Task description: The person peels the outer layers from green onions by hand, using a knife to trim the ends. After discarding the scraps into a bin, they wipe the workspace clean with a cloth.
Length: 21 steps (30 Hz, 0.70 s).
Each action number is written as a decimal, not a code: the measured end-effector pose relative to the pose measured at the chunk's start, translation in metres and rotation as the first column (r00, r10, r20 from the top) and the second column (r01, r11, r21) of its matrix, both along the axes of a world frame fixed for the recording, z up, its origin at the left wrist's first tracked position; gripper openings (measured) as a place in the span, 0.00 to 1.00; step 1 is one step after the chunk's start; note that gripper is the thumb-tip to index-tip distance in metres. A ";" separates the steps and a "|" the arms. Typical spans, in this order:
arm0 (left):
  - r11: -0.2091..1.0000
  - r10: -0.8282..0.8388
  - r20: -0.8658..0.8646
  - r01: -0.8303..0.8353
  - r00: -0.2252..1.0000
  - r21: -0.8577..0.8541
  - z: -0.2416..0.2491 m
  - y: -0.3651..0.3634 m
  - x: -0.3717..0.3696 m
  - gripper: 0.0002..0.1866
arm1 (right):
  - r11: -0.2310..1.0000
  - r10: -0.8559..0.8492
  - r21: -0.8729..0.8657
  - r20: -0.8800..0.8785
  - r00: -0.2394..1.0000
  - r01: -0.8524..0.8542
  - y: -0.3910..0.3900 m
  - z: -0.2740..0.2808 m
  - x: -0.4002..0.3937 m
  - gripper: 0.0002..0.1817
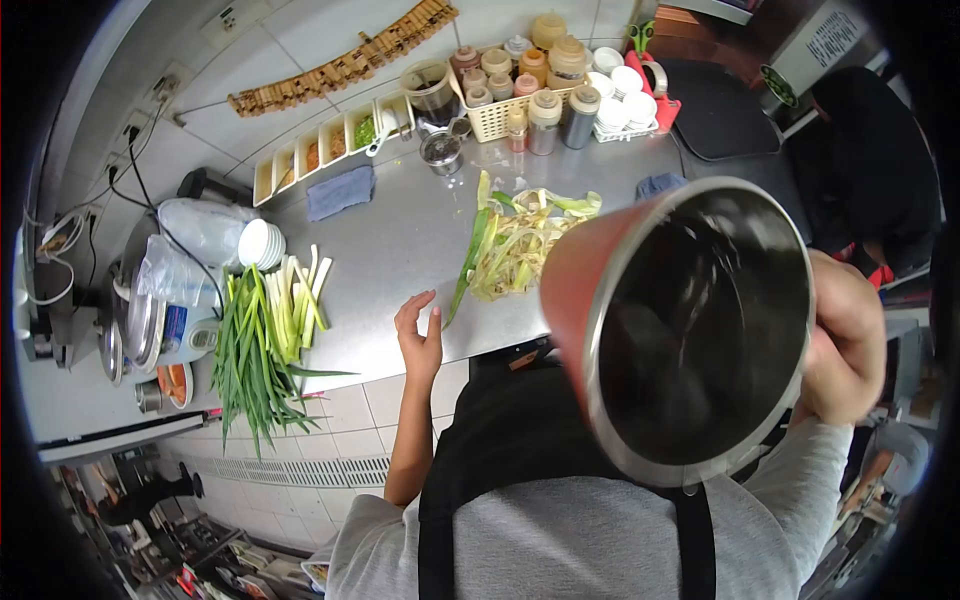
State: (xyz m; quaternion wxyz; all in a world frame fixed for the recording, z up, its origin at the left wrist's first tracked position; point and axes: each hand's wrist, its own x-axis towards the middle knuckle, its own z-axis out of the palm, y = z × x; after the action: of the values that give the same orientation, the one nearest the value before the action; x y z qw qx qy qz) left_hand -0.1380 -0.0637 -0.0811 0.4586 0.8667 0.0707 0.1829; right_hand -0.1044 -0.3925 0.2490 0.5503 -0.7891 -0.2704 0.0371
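Note:
Close to the camera, my right hand (pixel 845 335) is closed round the side of a large red mug (pixel 600 300) with a steel rim. The mug is tilted so that I look into its dark inside, where clear liquid seems to glint. My left hand (pixel 418 335) hangs over the front edge of the steel counter (pixel 395 240), fingers apart and holding nothing. Beyond it and to the right lies a heap of pale peeled onion leaves (pixel 515 245), partly hidden by the mug. To the left, trimmed green onions (pixel 260 345) overhang the counter edge.
Along the wall stand topping trays (pixel 310 153) and a cream basket (pixel 490 122) of bottles. White cups (pixel 625 100) sit at the back right. A blue cloth (pixel 340 192) lies on the counter. Another person in dark clothes (pixel 870 160) is at the far right.

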 end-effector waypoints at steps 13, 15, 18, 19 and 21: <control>0.979 0.195 -0.097 -0.199 0.976 -0.037 -0.010 0.021 -0.026 0.11 | 0.900 -0.411 -0.056 -0.448 0.794 0.433 -0.052 -0.217 0.133 0.16; 0.978 0.206 -0.105 -0.209 0.973 -0.017 -0.009 0.023 -0.031 0.11 | 0.826 -0.480 0.024 -0.493 0.725 0.563 -0.062 -0.268 0.157 0.16; 0.978 0.207 -0.104 -0.207 0.973 0.005 -0.008 0.026 -0.034 0.12 | 0.758 -0.564 0.024 -0.477 0.674 0.652 -0.071 -0.332 0.190 0.17; 0.977 0.211 -0.099 -0.211 0.973 0.006 -0.008 0.027 -0.036 0.12 | 0.760 -0.561 0.029 -0.475 0.678 0.649 -0.068 -0.343 0.196 0.17; 0.980 0.197 -0.088 -0.196 0.977 0.013 -0.011 0.028 -0.037 0.12 | 0.675 -0.630 0.032 -0.495 0.598 0.737 -0.066 -0.361 0.204 0.15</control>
State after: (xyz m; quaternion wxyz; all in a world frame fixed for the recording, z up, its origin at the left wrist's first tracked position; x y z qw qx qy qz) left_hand -0.1748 -0.0358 -0.0921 0.4326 0.8638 0.1759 0.1889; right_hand 0.1000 -0.4580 -0.1124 0.6564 -0.7304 0.1862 -0.0310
